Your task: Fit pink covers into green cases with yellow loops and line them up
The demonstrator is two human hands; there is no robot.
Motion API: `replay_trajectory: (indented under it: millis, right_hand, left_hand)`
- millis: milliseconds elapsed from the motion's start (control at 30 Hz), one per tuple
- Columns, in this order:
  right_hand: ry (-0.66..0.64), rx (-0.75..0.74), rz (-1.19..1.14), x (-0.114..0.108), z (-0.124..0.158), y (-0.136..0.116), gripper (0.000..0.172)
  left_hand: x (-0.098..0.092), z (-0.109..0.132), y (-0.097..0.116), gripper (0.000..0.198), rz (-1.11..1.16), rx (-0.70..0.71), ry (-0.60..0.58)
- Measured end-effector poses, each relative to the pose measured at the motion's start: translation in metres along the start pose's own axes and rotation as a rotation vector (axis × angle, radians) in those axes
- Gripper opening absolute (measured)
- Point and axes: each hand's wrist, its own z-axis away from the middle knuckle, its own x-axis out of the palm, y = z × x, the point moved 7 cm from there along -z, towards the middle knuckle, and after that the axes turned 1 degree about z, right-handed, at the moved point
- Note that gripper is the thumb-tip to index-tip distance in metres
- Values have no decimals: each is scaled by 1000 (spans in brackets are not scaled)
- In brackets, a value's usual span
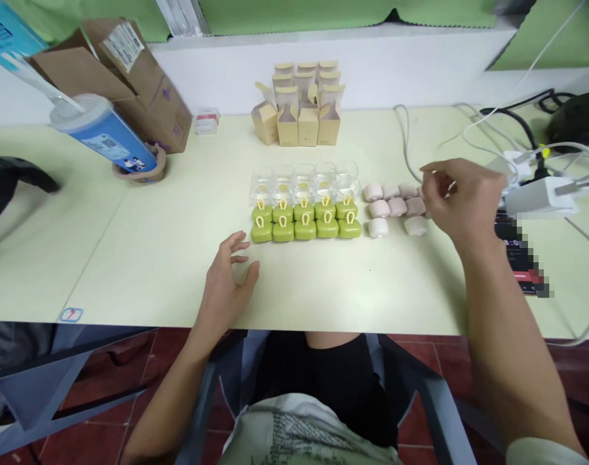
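Note:
My left hand [229,278] rests near the table's front, fingers curved and apart, with nothing in it. Just right of its fingertips stand two rows of small green cases [305,229] with yellow loops on top. Clear plastic shells [304,183] are lined up behind them. At the right end of a group of small pale pink rounded cases [397,206] is my right hand [462,197]. Its index finger points left and its thumb is apart from it; no held thing shows. The hand partly covers the rightmost pink cases.
Open cardboard boxes [298,119] stand by the wall. At left are a blue canister [111,139], a large brown carton [152,97] and a small white-red box [207,121]. White chargers [541,196], cables and a phone [522,258] lie at right.

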Motion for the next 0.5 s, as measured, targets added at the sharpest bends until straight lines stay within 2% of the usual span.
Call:
replay_trajectory:
  millis: [100, 167, 200, 267, 333, 400, 500]
  right_hand:
    - [-208, -148, -64, 10, 15, -32, 24]
    - [-256, -158, -36, 13, 19, -40, 27]
    - [-241, -135, 2, 13, 19, -39, 29]
    - [-160, -23, 87, 11, 17, -26, 32]
    - [-142, 125, 127, 12, 18, -7, 37]
    - [-207, 226, 123, 18, 21, 9, 43]
    - [-322, 290, 78, 31, 25, 19, 54]
  left_hand:
    - [2, 2, -2, 56, -2, 5, 41]
    - [5, 5, 0, 54, -9, 32, 69]
    - [6, 7, 1, 52, -18, 43, 81]
    - [8, 11, 1, 48, -41, 49, 98]
    - [9, 14, -1, 47, -35, 40, 108]
    - [9, 14, -4, 47, 11, 32, 122]
    - [8, 12, -10, 45, 98, 1, 160]
